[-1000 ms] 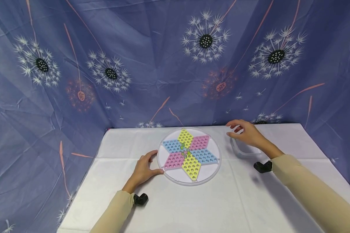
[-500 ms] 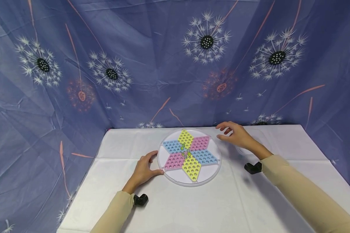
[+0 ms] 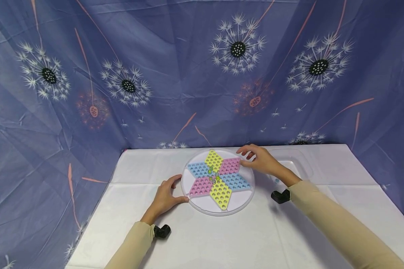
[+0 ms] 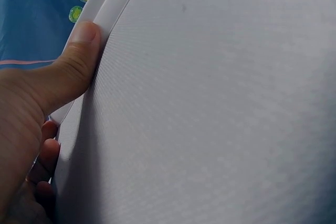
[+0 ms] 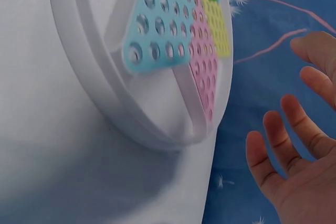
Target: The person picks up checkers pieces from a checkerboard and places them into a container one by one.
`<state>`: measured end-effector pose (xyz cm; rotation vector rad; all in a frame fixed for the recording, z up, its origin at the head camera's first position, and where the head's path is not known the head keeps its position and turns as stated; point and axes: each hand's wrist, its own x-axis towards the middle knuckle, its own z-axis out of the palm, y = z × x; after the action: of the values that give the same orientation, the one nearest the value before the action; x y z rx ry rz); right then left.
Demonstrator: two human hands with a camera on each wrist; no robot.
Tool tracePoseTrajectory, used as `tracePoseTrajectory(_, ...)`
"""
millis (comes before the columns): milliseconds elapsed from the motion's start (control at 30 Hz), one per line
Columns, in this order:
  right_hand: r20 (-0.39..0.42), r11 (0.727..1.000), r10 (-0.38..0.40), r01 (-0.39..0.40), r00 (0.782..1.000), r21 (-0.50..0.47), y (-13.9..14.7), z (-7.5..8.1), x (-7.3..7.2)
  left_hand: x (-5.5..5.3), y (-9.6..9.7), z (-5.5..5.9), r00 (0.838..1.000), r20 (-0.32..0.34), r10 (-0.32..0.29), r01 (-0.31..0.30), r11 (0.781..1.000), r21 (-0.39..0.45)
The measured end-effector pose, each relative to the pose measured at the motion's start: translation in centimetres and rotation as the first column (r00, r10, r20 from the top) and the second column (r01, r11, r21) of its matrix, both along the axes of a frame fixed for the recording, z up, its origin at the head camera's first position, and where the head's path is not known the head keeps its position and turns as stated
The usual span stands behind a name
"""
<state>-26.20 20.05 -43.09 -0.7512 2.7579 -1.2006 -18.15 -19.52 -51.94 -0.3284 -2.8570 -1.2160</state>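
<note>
A round white Chinese checkers board (image 3: 237,200) with a yellow, pink and blue star lies on the table. Several green and clear marbles (image 3: 217,178) sit around its middle. My left hand (image 3: 165,196) spans the board's left rim. In the left wrist view, the thumb (image 4: 84,38) touches the rim and the other fingers are partly hidden beyond it. Above the board's right edge, my right hand (image 3: 264,160) hovers near the pink point with thumb and fingers apart. The right wrist view shows this hand (image 5: 302,171) loosely bent and holding nothing.
A clear plastic tray (image 3: 306,158) stands at the back right of the table, partly hidden by my right forearm. Something small and bluish (image 3: 277,181) shows near it. White cloth (image 3: 242,239) covers the table, and a blue dandelion-print curtain (image 3: 175,74) hangs behind.
My right hand has moved left from over the clear tray to the board's right edge, uncovering more of the tray. The left hand stays at the left rim.
</note>
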Motion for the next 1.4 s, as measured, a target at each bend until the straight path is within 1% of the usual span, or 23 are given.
tracePoseTrajectory(133, -0.001, 1.0, 0.022, -0.022, 1.0, -0.011, -0.9, -0.5, 0.0, 0.0, 0.0, -0.1, 1.0, 0.0, -0.004, 0.004, 1.0, 0.002)
tracePoseTrajectory(367, -0.037, 0.996, 0.087, -0.088, 0.996, -0.032, -2.4, -1.2, 0.2, 0.1, 0.0, 0.0, 1.0, -0.003, -0.006, 0.006, 1.0, 0.0)
tracePoseTrajectory(500, -0.031, 0.993, 0.111, -0.112, 0.993, -0.044, -3.2, -1.7, 0.4, 0.1, 0.0, 0.1, 1.0, -0.002, -0.006, 0.006, 1.0, 0.0)
tracePoseTrajectory(733, 0.004, 0.99, 0.134, -0.133, 0.991, -0.045, -4.6, -2.5, 0.7, 0.1, 0.0, 0.0, 1.0, -0.006, -0.005, 0.005, 1.0, 0.001)
tracePoseTrajectory(867, -0.01, 0.987, 0.153, -0.154, 0.988, -0.038, -5.2, -2.8, 0.9, 0.1, 0.0, -0.1, 1.0, -0.002, -0.002, 0.002, 1.0, 0.0)
tracePoseTrajectory(1200, -0.045, 0.984, 0.175, -0.176, 0.984, -0.014, -6.2, -3.4, 1.1, 0.0, 0.0, 0.0, 1.0, 0.002, 0.006, -0.006, 1.0, -0.001)
tracePoseTrajectory(1400, -0.05, 0.989, 0.146, -0.146, 0.988, 0.001, -6.8, -4.4, 1.3, 0.0, 0.0, -0.1, 1.0, 0.003, 0.005, -0.005, 1.0, -0.008)
